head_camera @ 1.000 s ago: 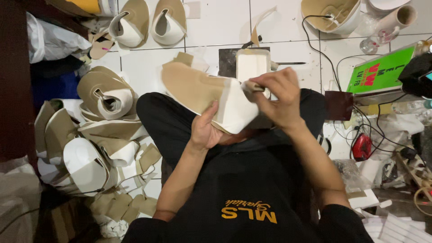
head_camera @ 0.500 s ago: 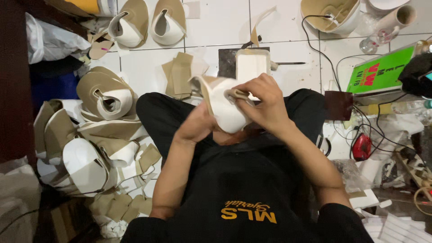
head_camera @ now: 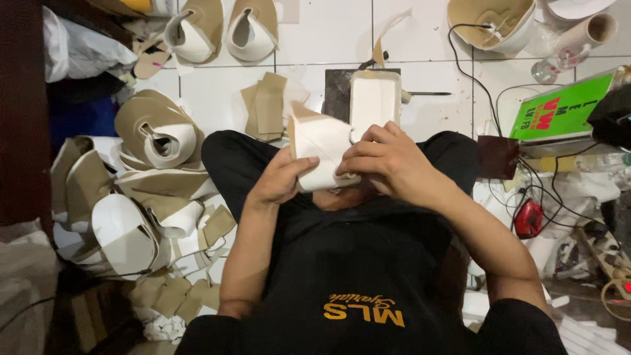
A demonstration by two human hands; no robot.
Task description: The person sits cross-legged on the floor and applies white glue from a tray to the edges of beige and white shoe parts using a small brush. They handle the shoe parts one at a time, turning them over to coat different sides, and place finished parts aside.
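Observation:
A cream-white curved shoe upper piece (head_camera: pixel 320 148) is folded between both hands above my crossed legs in black trousers. My left hand (head_camera: pixel 281 179) grips its lower left side from beneath. My right hand (head_camera: pixel 388 163) wraps over its right edge, fingers curled on top. Just beyond the piece, a rectangular white tray (head_camera: pixel 373 98) sits on a dark mat on the white tiled floor.
Tan and white shoe uppers are piled at the left (head_camera: pixel 154 131) and at the top (head_camera: pixel 217 29). Flat tan cut pieces (head_camera: pixel 265 104) lie near the tray. A green box (head_camera: pixel 559 112), black cables and a red object (head_camera: pixel 528 218) crowd the right side.
The piece was spread out flat with its tan side showing; both hands have folded it into a compact curved shape and drawn closer together.

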